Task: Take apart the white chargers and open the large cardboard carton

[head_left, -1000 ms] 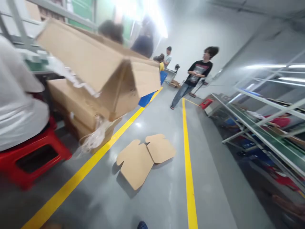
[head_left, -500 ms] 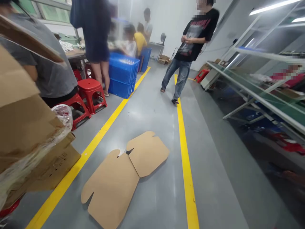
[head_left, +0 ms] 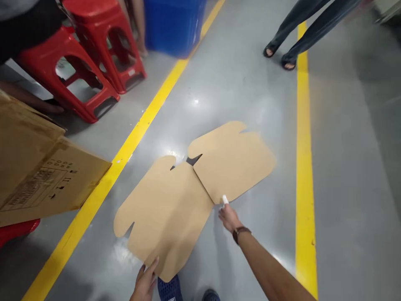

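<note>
Two flat brown cardboard pieces with notched, rounded edges lie on the grey floor, the nearer piece [head_left: 166, 209] meeting the farther piece [head_left: 232, 163] along a seam. My left hand [head_left: 146, 279] is at the near edge of the nearer piece, fingers apart, thumb over the cardboard. My right hand [head_left: 229, 216], with a dark band at the wrist, is closed around a small white object [head_left: 224, 199] beside the near corner of the farther piece. What the white object is cannot be made out.
Yellow floor lines run left [head_left: 140, 125] and right [head_left: 303, 167]. At left are a printed cardboard box [head_left: 53, 179], red stools [head_left: 103, 37] and a seated person. A blue crate [head_left: 175, 25] and a standing person's legs [head_left: 300, 37] are farther off.
The view has tilted down and come closer to the cardboard pieces. Both my hands have come into view, the right with a white object. The standing person's upper body has left the picture.
</note>
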